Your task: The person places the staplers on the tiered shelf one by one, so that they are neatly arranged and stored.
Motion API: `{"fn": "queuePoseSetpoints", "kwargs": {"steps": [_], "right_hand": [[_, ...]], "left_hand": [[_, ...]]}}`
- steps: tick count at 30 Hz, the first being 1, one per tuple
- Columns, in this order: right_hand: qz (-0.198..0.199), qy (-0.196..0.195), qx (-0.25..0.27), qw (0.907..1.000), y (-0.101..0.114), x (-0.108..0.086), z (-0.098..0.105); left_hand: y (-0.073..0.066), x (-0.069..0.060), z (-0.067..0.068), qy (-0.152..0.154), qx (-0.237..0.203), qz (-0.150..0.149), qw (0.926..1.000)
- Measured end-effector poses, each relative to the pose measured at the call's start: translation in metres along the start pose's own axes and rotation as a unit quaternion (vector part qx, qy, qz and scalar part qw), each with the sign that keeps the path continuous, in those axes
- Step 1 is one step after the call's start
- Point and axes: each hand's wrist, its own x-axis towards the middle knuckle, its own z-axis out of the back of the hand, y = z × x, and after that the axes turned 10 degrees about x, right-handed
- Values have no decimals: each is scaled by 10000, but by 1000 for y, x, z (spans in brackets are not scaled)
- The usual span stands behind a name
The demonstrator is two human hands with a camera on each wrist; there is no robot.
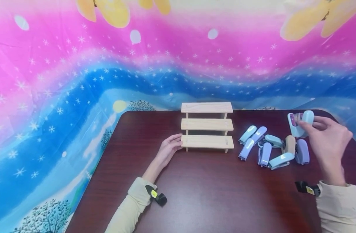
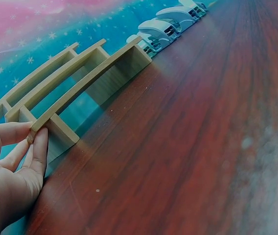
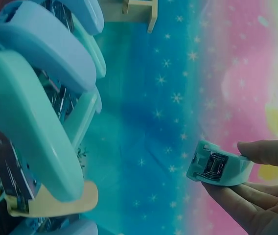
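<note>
A pale wooden three-tier stand (image 1: 207,141) is on the dark table. My left hand (image 1: 170,147) pinches the left end of its lowest shelf, thumb on top and fingers beneath, as the left wrist view also shows (image 2: 19,171). On the right, my right hand (image 1: 329,139) holds a mint-green stapler (image 1: 297,131) up above the table, between thumb and fingers; the right wrist view shows one end of this stapler (image 3: 220,164). Close to that hand, several staplers lie in a loose heap: lavender ones (image 1: 302,152), mint ones (image 1: 281,160) and a beige one (image 1: 289,145).
Behind the table hangs a pink and blue cloth (image 1: 178,64) with snowflakes and yellow shapes. The stand is near the back edge of the table (image 1: 213,191), left of the heaped staplers. Black straps with small devices are on both wrists.
</note>
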Motion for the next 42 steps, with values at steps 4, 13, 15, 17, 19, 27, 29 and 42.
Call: {"fn": "queuePoseSetpoints", "kwargs": {"steps": [4, 13, 15, 17, 19, 27, 29, 42], "right_hand": [[83, -8, 54, 10000, 0, -2, -2], [467, 202, 137, 9986, 7, -9, -9], [475, 267, 260, 9982, 8, -9, -11], [520, 257, 322, 9978, 10, -11, -14], [615, 247, 301, 9973, 10, -13, -17], [942, 446, 213, 9943, 13, -21, -30], [969, 512, 217, 9937, 13, -23, -32], [1047, 731, 274, 9914, 20, -31, -44]], "left_hand": [[0, 0, -1, -11, 2, 19, 10000], [2, -1, -1, -18, 38, -29, 10000], [2, -1, 0, -23, 49, -29, 10000], [2, 0, 0, -4, 59, -34, 10000], [2, 0, 0, 11, 49, -52, 10000], [0, -1, -1, -14, 68, -53, 10000], [0, -1, -1, -8, 80, -62, 9999], [-1, -2, 0, 15, 77, -76, 9999]]}}
